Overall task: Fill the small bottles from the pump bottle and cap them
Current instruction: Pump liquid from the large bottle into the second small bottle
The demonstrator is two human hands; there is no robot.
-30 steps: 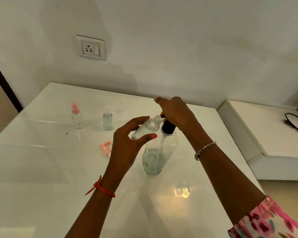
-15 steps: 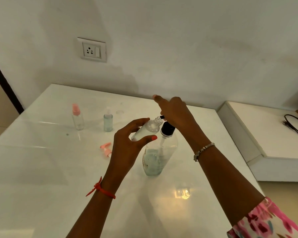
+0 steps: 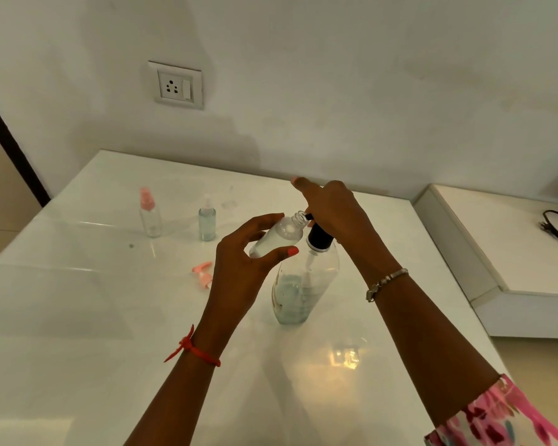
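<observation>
The pump bottle (image 3: 303, 284) stands on the table (image 3: 78, 317). The left hand (image 3: 242, 272) grasps a small bottle (image 3: 279, 236), tilted, its mouth at the pump's spout. The right hand (image 3: 335, 210) rests atop the pump; whether it grips cannot be told. Behind and left of the pump bottle stand 2 others, a pink-topped bottle (image 3: 150, 217) and a bluish bottle (image 3: 207, 220). A pink cap (image 3: 203, 275) lies left of it.

White surface (image 3: 78, 317): glossy, smooth, mirrors lamp glare just in front of the pump bottle (image 3: 303, 284). The pump bottle: clear smooth plastic, black collar. At its nozzle, small bottle (image 3: 279, 236): clear plastic. To its left, loose pink cap (image 3: 203, 274): opaque plastic. Behind it, wall (image 3: 335, 91): matt paint.
</observation>
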